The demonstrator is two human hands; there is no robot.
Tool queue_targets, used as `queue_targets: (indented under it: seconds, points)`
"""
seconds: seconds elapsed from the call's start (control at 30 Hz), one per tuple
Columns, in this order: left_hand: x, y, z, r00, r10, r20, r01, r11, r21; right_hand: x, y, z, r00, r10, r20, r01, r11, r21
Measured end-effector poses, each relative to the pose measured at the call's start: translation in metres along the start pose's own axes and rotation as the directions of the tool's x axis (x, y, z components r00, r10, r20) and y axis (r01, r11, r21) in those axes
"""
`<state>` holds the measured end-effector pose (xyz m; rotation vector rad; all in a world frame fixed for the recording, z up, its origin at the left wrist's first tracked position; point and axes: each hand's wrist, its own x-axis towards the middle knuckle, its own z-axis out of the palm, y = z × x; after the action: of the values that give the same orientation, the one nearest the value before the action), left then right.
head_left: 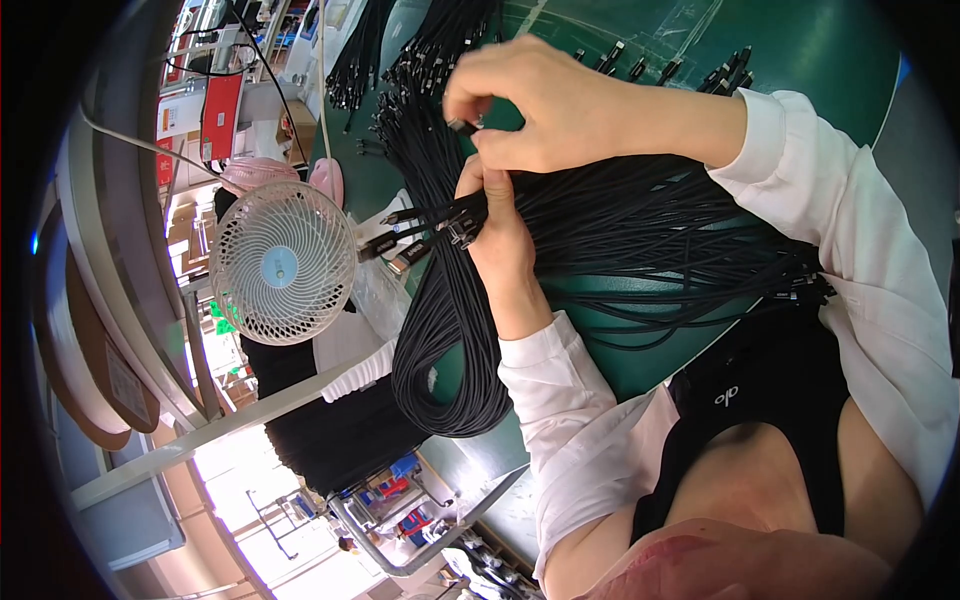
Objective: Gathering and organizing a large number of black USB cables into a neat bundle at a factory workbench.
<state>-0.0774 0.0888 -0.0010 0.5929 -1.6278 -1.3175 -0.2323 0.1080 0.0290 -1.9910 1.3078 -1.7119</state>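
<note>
My left hand [505,250] is closed round a bunch of black cables, its thumb pointing up. The metal-tipped connector ends [405,250] of that bunch stick out on the left side of the hand. Just above it, my right hand [560,105] bends its thumb and fingers toward each other around a small dark cable connector [463,127] with a metal tip. Many black cables [620,225] spread to the right under my right forearm. A thick looped bundle of black cables [455,370] hangs down left of my left forearm.
A white round fan [281,265] stands left of the cables. More bundles with connectors [425,70] lie at the far side of the green table [640,365]. A white spool [85,330] and a metal rail [240,425] are at left.
</note>
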Motion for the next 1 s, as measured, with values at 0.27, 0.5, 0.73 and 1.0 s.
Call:
queue_targets:
  seconds: [0.27,0.5,0.73,1.0]
  points:
    - [-0.003,0.014,0.005,0.992,0.041,0.122,-0.084,0.922,0.379,0.001,-0.028,-0.004,0.958,-0.248,0.143,0.214,0.952,0.217]
    - [-0.002,0.002,0.002,0.999,0.027,0.032,-0.028,0.999,0.033,0.001,-0.001,0.002,0.991,-0.057,0.118,0.049,0.996,0.071]
    - [-0.003,-0.010,0.003,1.000,0.017,0.012,-0.018,0.994,0.107,-0.002,0.001,0.003,0.974,-0.032,0.222,0.040,0.999,-0.034]
    - [-0.003,-0.001,0.001,0.997,-0.040,0.058,0.025,0.971,0.238,0.010,-0.012,-0.012,1.000,0.007,0.010,-0.008,0.982,0.188]
